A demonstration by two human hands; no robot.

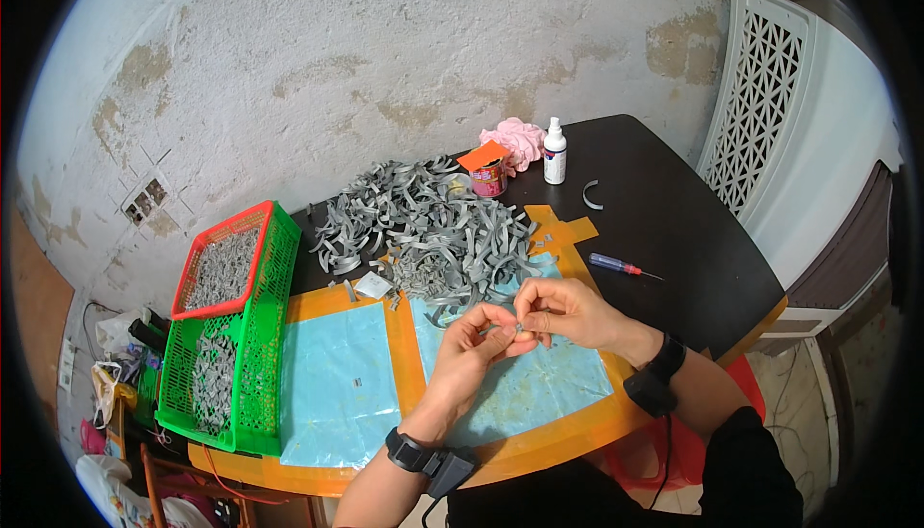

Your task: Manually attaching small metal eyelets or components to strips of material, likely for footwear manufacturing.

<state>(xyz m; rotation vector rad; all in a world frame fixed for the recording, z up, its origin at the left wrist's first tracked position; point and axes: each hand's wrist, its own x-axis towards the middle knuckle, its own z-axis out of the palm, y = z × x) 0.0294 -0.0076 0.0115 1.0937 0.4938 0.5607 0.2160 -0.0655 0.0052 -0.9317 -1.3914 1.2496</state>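
Observation:
Above the blue sheet (342, 374) on the table, my left hand (474, 347) and my right hand (570, 312) meet at the fingertips. Both pinch a small grey piece (520, 328), mostly covered by the fingers, so its exact kind is hidden. Just beyond them lies a big heap of curved grey strips (438, 230). A small white packet (373, 284) rests at the heap's near left edge. To the right of the heap is a screwdriver (616, 264) with a clear bluish and red handle.
At left, a green basket (279, 278) holds small grey parts, and a red basket (262, 263) of similar parts rests on its far end. Along the back stand a tin (489, 180) under an orange card, a pink cloth (518, 143) and a white spray bottle (554, 154). One loose strip (589, 196) lies nearby.

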